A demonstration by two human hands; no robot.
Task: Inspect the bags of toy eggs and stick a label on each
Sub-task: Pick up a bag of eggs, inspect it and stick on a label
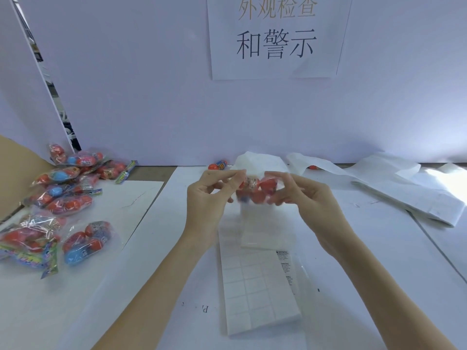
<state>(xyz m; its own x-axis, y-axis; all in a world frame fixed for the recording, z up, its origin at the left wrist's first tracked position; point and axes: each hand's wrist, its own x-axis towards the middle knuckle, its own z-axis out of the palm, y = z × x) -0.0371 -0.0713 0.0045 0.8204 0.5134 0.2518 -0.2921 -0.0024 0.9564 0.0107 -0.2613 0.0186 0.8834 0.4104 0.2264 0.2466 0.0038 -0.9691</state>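
A white table (379, 261) is seen below a white back panel, on which a paper sign (276, 36) with printed characters is fixed. Crumpled white backing sheets (394, 180) are spread across the table's far right. At the left, a pile of bagged toy eggs (63, 195), red and blue in clear wrap, is heaped partly on a brown cardboard flap (15, 173). A label sheet (257, 286), cut into a grid of white stickers, is laid flat in the middle, just below the hands. One bag of toy eggs (255, 190) is held up above the table between both hands: its left edge is pinched by the left hand (209, 198), its right edge by the right hand (303, 195). The bag is blurred. Two loose eggs (218, 164) are seen by the panel.
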